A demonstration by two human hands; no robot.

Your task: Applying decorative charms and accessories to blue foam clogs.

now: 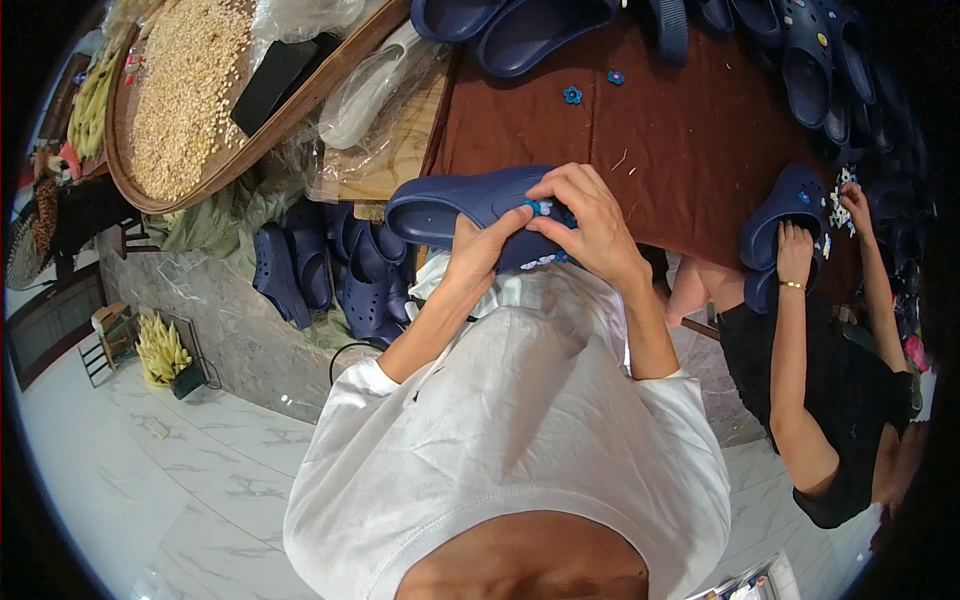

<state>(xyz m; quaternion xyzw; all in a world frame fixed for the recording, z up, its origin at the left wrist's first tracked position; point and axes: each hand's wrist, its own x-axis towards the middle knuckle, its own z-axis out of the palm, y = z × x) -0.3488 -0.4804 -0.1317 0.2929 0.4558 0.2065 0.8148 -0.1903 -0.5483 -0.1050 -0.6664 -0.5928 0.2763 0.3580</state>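
Observation:
A navy blue clog is held sideways in front of my white shirt, its heel opening to the left and its toe to the right. My left hand is closed on the clog's side, thumb stretched toward the toe. Over the toe, my right hand pinches at a small blue-and-white charm on the upper. More small charms show along the clog's lower edge. Fingers hide part of the toe. Two loose blue flower charms, one nearer and one farther, lie on the brown cloth.
Navy clogs line the table's far edge and right side. At right, a co-worker handles another clog and a strip of charms. A round tray of pale grains stands at the far left. Several clogs sit below the table's left side.

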